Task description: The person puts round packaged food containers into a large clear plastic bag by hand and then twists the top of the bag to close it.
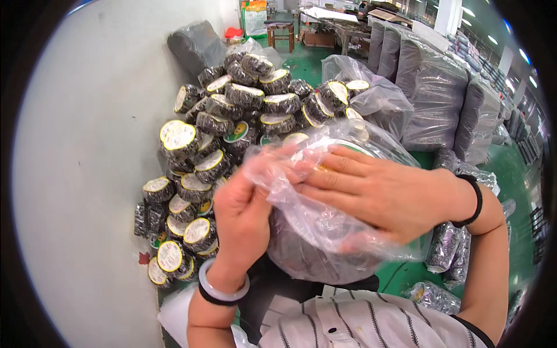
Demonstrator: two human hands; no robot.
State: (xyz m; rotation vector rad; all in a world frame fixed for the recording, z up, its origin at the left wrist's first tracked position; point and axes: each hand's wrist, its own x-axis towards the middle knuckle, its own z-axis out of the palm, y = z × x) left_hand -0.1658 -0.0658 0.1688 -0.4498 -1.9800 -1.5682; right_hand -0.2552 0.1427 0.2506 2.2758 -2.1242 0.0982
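Observation:
A clear plastic bag lies loosely over a bulky round item with a pale, green-edged top, in front of my body; its contents are blurred by the film. My left hand, wearing a pale bangle, has its fingers closed on the bag's gathered film at the item's left side. My right hand, with a black band at the wrist, rests over the bag, fingers stretched out across the top near my left fingertips, pressing the crinkled film.
Several dark wrapped round packs with pale labels are piled along the white wall. Grey wrapped bundles stand at right, shiny rolls below them on the green floor. A table and stool are behind.

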